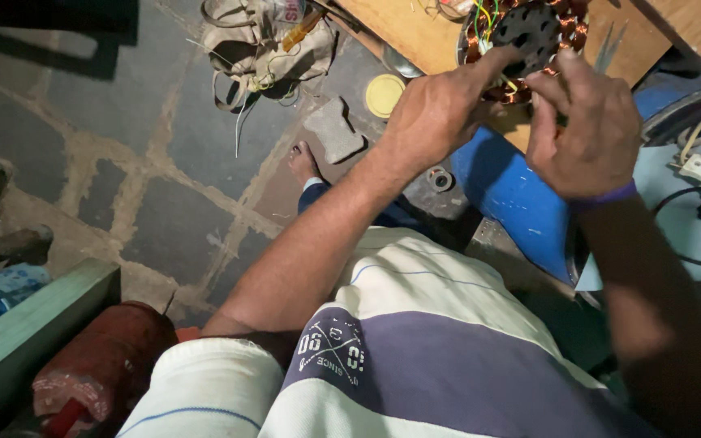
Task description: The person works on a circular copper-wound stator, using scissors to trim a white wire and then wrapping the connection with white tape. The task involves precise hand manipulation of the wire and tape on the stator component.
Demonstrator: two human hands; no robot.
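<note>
Fingers: we have both hands up at the motor winding; left hand [436, 109] curls with its forefinger stretched onto the winding's near edge, right hand [586, 126] closes its fingertips on that edge, though whether either truly pinches it we cannot tell.
Why held so: judging by the pose, we steady the piece from two sides so the thin wires stay reachable.
Near: our striped shirt [415, 349] fills the bottom; a rusty red cylinder [103, 365] lies near left beside a green ledge [26, 332].
Middle: blue drum [513, 195] stands under our hands, holding up the board; a bare foot [303, 162] rests on the stone floor [123, 162].
Far: motor winding [529, 40], round, copper coils with coloured wires, lies on the wooden board [415, 36]; a yellow lid [384, 95] and a worn bag [265, 49] sit far left of it.
</note>
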